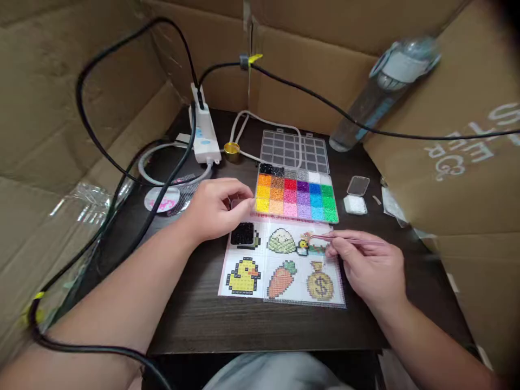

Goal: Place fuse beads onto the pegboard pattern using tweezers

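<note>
While gripping pink tweezers in the right hand, at 3 o'clock of the pattern sheet, guard the yellow-and-black figure at 2 o'clock: expect dislodged beads from any jolt. Note left hand curled at 10 o'clock near the black-bead box, grasp impossible to tell; avoid spillage from wrist knocks. Across the dark tabletop, observe bead case at 12, bottle at 1, cardboard walls beyond.

Makeshift craft desk, home or small workshop, can't tell which. Dark wood-look tabletop under L hand & R hand; cardboard walls box it in beyond & outside both. Colour-sorted beads beyond & b/w hands, pixel-pattern sheet b/w too. Power strip beyond L hand, water bottle beyond R.
</note>
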A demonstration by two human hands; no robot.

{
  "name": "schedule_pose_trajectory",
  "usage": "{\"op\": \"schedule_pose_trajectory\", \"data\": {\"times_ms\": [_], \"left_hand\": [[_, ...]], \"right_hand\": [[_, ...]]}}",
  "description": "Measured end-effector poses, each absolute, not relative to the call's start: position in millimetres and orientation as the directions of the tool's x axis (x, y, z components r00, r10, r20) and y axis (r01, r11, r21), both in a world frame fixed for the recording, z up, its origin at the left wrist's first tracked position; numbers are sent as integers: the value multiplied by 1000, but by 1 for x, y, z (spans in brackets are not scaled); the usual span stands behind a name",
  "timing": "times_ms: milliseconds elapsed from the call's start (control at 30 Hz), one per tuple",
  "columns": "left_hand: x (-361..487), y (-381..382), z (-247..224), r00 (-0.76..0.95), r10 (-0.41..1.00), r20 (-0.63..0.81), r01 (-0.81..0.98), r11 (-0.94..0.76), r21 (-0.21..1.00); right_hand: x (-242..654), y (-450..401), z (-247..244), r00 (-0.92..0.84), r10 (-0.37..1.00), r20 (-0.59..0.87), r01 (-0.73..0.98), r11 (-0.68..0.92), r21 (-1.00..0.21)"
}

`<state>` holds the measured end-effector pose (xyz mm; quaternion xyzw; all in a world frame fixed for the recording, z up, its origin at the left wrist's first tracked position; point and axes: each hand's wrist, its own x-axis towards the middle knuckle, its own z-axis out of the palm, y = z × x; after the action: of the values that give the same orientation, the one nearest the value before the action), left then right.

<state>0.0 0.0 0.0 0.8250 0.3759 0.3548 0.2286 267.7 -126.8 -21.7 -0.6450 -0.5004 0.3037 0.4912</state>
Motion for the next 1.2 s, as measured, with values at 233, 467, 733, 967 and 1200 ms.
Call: {"op": "schedule_pose_trajectory", "data": {"times_ms": [233,467,733,967,1200], "left_hand": [[-3,0,2,487,769,415,447,-627,637],[-2,-1,0,483,761,433,439,-639,632],[0,-2,1,494,760,423,440,-638,632],[-1,-3,1,490,765,417,449,-632,631],[-1,-1,0,490,761,424,446,-637,629]], "right_hand": [[246,-69,18,228,921,315,456,185,-870],[204,-31,-3,135,982,132,278,91,-956],[202,-34,-19,171,979,112,268,63,-961],[203,-33,-17,152,981,119,281,73,-957],[207,-34,-18,120,985,123,301,82,-950]]}}
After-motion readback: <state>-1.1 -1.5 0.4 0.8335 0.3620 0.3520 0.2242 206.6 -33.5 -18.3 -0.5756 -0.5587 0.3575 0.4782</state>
